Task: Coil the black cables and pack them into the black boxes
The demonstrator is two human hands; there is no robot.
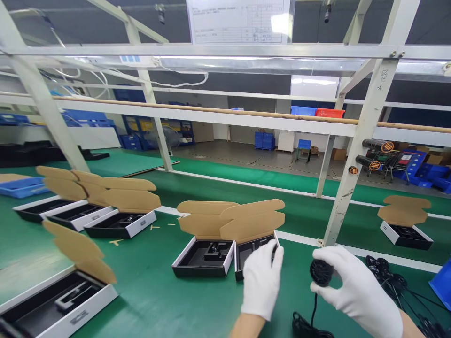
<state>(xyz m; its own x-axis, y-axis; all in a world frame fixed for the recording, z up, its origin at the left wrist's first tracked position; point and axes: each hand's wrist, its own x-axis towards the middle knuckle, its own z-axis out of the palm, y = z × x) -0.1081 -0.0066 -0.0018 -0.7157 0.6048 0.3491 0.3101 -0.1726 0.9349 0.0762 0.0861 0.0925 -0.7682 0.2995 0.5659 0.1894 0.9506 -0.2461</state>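
My right hand (355, 288), in a white cotton glove, pinches a round black device (321, 272) between thumb and fingers. A black cable runs down from the device to a coiled bundle (310, 326) on the green bench mat (155, 300). My left hand (261, 281), also gloved, sits at the near edge of an open black-and-white box (254, 251) with a kraft cardboard lid. The hand hides much of that box's black insert, and its fingertips are partly out of sight. Directly to the left stands a similar open box (202, 258) with a shaped black foam insert (211, 256).
Several more open boxes (121, 230) stand across the bench, with one (405, 237) at the right. Loose black cables (387, 281) lie right of my right hand. A blue bin (441, 286) sits at the right edge. White steel shelf uprights (355, 141) rise behind the boxes.
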